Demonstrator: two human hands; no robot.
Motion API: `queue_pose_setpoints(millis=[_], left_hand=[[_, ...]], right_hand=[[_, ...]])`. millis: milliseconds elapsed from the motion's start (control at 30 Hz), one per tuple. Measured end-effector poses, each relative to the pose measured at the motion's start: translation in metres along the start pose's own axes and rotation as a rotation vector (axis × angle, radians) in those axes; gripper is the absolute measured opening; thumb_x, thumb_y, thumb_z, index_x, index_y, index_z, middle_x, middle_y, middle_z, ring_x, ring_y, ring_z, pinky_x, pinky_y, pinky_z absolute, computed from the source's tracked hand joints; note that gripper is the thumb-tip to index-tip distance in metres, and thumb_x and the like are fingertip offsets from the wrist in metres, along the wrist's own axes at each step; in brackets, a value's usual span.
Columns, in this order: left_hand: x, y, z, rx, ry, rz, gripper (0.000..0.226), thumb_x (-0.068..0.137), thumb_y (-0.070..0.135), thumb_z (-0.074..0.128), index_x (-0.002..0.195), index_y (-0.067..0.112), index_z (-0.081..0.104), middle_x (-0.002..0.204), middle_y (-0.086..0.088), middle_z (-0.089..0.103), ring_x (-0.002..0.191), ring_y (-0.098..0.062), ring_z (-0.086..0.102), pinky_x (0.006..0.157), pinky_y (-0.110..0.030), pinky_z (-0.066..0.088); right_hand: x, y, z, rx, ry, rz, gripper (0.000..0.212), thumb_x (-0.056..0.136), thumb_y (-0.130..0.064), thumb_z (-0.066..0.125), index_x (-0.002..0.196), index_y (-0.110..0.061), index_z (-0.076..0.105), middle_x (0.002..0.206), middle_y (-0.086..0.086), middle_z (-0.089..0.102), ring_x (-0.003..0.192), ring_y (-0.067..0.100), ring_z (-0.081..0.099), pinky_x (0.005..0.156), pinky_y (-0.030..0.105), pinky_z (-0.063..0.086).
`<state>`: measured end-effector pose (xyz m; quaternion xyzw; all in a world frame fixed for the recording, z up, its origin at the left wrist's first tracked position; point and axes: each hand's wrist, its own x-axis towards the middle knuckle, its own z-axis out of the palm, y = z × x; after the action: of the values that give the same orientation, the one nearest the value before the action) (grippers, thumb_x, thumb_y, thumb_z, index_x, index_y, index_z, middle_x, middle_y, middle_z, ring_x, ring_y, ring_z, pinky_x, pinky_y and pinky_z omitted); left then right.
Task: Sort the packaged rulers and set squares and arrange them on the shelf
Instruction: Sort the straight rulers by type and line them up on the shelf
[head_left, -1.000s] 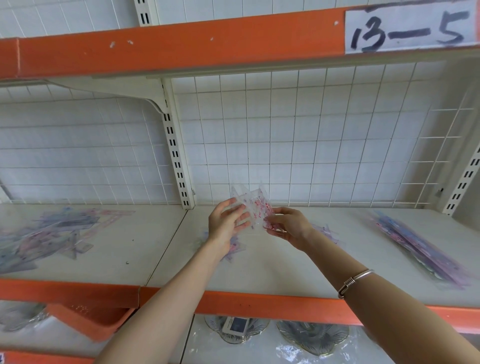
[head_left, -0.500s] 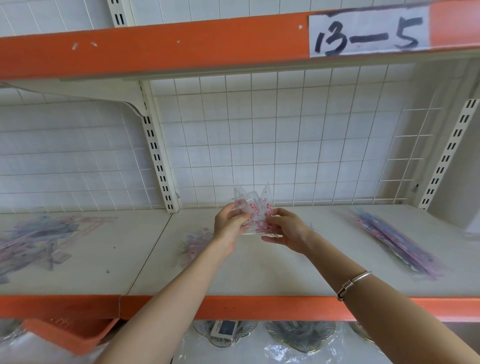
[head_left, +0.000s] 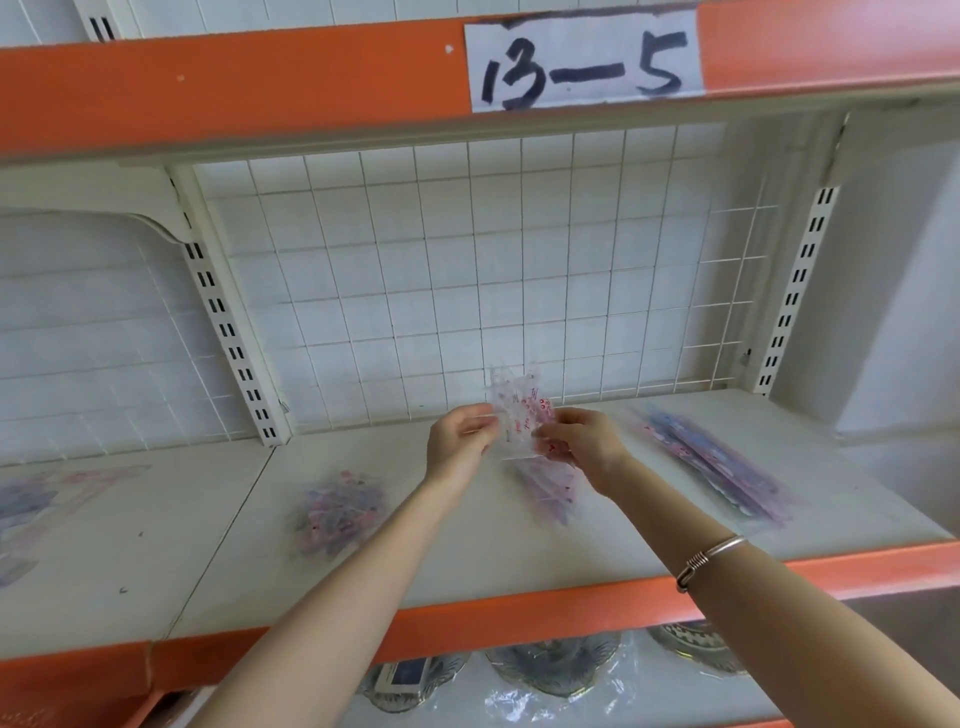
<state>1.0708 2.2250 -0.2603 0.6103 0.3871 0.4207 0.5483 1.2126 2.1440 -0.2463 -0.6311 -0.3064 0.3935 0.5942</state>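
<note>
Far left, the neighbouring bay: a loose heap (head_left: 47, 499) of packaged rulers and set squares lies flat on the board. It is blurred, and I cannot pick out single pieces.

A slotted upright (head_left: 228, 338) divides that bay from the one I face. Behind runs a white wire grid (head_left: 467, 260).

On the shelf (head_left: 467, 561), left of the arms, sits a small pile (head_left: 337, 512) of pink-and-blue packets, well apart from the hands.

The left hand (head_left: 457, 441) is raised above the board, its fingers curled and pinching the left edge of a clear packet (head_left: 519, 415). The packet carries red print and stands roughly upright in front of the grid, off the shelf. I cannot read its contents.

The right hand (head_left: 587, 447) pinches the same packet on its lower right side, thumb and fingertips closed on the plastic. Both hands grip it between them.

Just beneath the hands a few more packets (head_left: 545, 493) lie flat on the board.

A metal bracelet (head_left: 709, 561) rings the right forearm.

Further right, a long stack of rulers (head_left: 717, 467) in plastic lies diagonally, near the right upright.

Overhead, an orange shelf edge bears a paper label (head_left: 582, 62) reading "13-5".

Below the front edge, glass dishes (head_left: 556, 670) in plastic wrap.
</note>
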Motion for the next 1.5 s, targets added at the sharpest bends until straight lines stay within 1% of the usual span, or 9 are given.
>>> queue_pose_setpoints(millis=[67,200,400,567,700,767,967,1167,1500], left_hand=[[0.003,-0.005,0.004,0.159,0.022,0.035,0.018,0.086,0.007,0.064,0.102,0.016,0.067,0.094,0.0,0.068,0.083,-0.014,0.061,0.078,-0.026,0.049],[0.005,-0.012,0.006,0.335,0.02,0.074,0.023,0.085,0.009,0.064,0.107,0.015,0.067,0.1,0.0,0.064,0.083,-0.011,0.058,0.066,-0.007,0.041],[0.007,-0.016,0.006,0.573,-0.029,0.12,0.023,0.087,0.012,0.062,0.11,0.015,0.066,0.112,-0.002,0.063,0.094,-0.018,0.06,0.079,-0.022,0.041],[0.008,-0.018,0.001,0.751,-0.075,0.181,0.021,0.09,0.016,0.059,0.11,0.02,0.065,0.119,0.0,0.06,0.106,-0.018,0.057,0.089,-0.027,0.042],[0.007,-0.018,-0.004,0.826,-0.08,0.192,0.022,0.09,0.02,0.058,0.111,0.022,0.065,0.122,0.0,0.058,0.111,-0.02,0.055,0.095,-0.032,0.042],[0.007,-0.019,-0.005,0.851,-0.076,0.194,0.022,0.09,0.022,0.058,0.111,0.023,0.065,0.122,0.0,0.057,0.112,-0.02,0.055,0.096,-0.033,0.042],[0.006,-0.019,-0.009,0.916,-0.065,0.2,0.023,0.092,0.024,0.056,0.113,0.025,0.063,0.126,0.0,0.056,0.115,-0.02,0.052,0.097,-0.034,0.039],[-0.001,-0.012,-0.03,0.956,-0.025,0.236,0.027,0.092,0.024,0.055,0.119,0.023,0.061,0.128,0.0,0.055,0.117,-0.02,0.051,0.097,-0.034,0.039],[-0.032,0.0,-0.163,1.011,0.157,0.188,0.031,0.093,0.021,0.055,0.124,0.021,0.057,0.126,-0.002,0.055,0.117,-0.021,0.051,0.098,-0.036,0.04]], right_hand=[[0.003,0.002,-0.011,-0.082,0.095,-0.008,0.02,0.082,0.013,0.056,0.099,0.01,0.064,0.074,0.014,0.059,0.057,0.019,0.055,0.057,0.024,0.052],[0.006,0.01,-0.03,-0.232,0.179,0.009,0.026,0.082,0.012,0.05,0.104,0.009,0.063,0.075,0.016,0.059,0.059,0.021,0.054,0.059,0.026,0.047],[0.008,0.019,-0.034,-0.436,0.146,0.082,0.025,0.085,0.002,0.054,0.105,-0.003,0.067,0.069,0.008,0.06,0.059,0.017,0.053,0.054,0.022,0.043],[0.008,0.021,-0.028,-0.61,0.142,0.024,0.026,0.086,-0.005,0.055,0.106,0.008,0.065,0.102,0.027,0.066,0.081,0.034,0.059,0.074,0.035,0.049],[0.007,0.02,-0.026,-0.681,0.111,0.053,0.028,0.085,-0.016,0.059,0.112,-0.011,0.066,0.11,0.01,0.066,0.106,0.028,0.057,0.101,0.044,0.042],[0.006,0.018,-0.025,-0.729,0.113,0.059,0.034,0.086,-0.02,0.058,0.12,-0.017,0.062,0.112,0.006,0.064,0.11,0.026,0.054,0.105,0.045,0.037],[0.001,0.008,-0.015,-0.967,0.094,-0.056,0.033,0.091,-0.02,0.05,0.122,-0.025,0.059,0.127,0.001,0.057,0.119,0.022,0.048,0.095,0.033,0.028],[0.001,0.003,0.009,-1.085,0.016,-0.192,0.032,0.092,-0.018,0.049,0.122,-0.021,0.058,0.13,0.004,0.054,0.121,0.021,0.048,0.101,0.032,0.028],[-0.01,0.003,0.132,-1.239,-0.196,-0.48,0.034,0.09,-0.015,0.052,0.124,-0.021,0.056,0.126,0.003,0.057,0.116,0.022,0.053,0.099,0.03,0.033]])
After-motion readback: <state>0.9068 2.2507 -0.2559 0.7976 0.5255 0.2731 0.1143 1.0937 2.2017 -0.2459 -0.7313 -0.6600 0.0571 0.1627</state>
